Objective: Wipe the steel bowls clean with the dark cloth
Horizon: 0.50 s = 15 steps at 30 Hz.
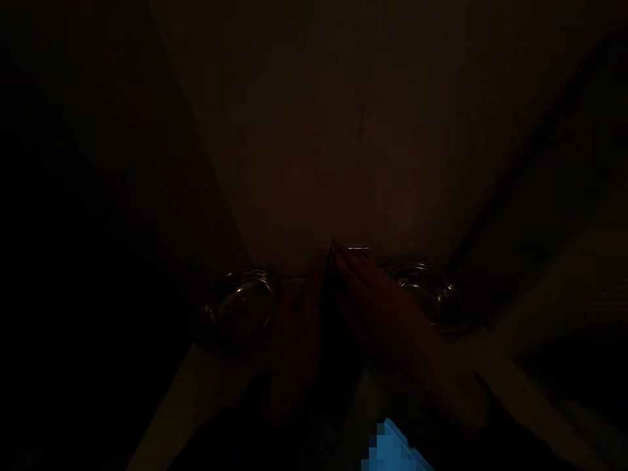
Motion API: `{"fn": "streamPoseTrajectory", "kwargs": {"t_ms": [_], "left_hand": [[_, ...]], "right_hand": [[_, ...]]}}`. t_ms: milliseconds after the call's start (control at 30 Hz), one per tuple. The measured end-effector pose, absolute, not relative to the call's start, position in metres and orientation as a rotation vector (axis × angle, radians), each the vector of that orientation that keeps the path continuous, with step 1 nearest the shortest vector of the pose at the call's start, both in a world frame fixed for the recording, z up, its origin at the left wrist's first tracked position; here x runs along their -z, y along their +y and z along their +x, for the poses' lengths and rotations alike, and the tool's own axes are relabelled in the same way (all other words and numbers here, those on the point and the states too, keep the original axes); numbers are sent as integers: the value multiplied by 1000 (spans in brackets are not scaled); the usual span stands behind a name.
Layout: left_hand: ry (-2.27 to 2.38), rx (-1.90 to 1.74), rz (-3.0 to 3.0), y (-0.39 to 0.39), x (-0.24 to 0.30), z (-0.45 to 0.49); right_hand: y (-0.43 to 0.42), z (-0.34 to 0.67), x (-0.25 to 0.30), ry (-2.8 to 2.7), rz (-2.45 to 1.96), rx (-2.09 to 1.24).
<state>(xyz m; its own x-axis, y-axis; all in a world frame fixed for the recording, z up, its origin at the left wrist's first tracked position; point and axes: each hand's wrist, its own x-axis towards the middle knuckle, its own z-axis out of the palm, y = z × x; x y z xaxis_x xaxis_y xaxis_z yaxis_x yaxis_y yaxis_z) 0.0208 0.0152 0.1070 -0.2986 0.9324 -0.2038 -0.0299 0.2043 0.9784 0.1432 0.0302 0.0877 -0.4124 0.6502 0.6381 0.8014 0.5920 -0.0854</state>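
Observation:
The scene is very dark. A door edge (pixel 333 294) runs toward me, with a small metal latch plate (pixel 350 249) at its far end. A round metal knob sits on each side, the left knob (pixel 240 307) and the right knob (pixel 426 294). My right hand (pixel 392 320) lies along the right side of the door edge, its fingers stretched out with the tips at the latch plate and nothing visible in them. My left hand (pixel 294 333) is a dim shape against the left side of the edge, beside the left knob; its fingers are too dark to read.
A pale surface (pixel 343 131), either floor or wall, fills the upper middle. Dark areas flank it on both sides. Lighter strips (pixel 530 392) run diagonally at lower left and lower right. A blurred blue patch (pixel 387 448) shows at the bottom edge.

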Motion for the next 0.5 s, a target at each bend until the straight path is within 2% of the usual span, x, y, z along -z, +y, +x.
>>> {"fn": "streamPoseTrajectory", "kwargs": {"t_ms": [200, 500], "left_hand": [[1445, -1339, 824, 20, -115, 17], [1497, -1315, 870, 15, -114, 18]], "right_hand": [[13, 126, -85, -2284, -1081, 511], [16, 130, -87, -2194, -1119, 540]]}}
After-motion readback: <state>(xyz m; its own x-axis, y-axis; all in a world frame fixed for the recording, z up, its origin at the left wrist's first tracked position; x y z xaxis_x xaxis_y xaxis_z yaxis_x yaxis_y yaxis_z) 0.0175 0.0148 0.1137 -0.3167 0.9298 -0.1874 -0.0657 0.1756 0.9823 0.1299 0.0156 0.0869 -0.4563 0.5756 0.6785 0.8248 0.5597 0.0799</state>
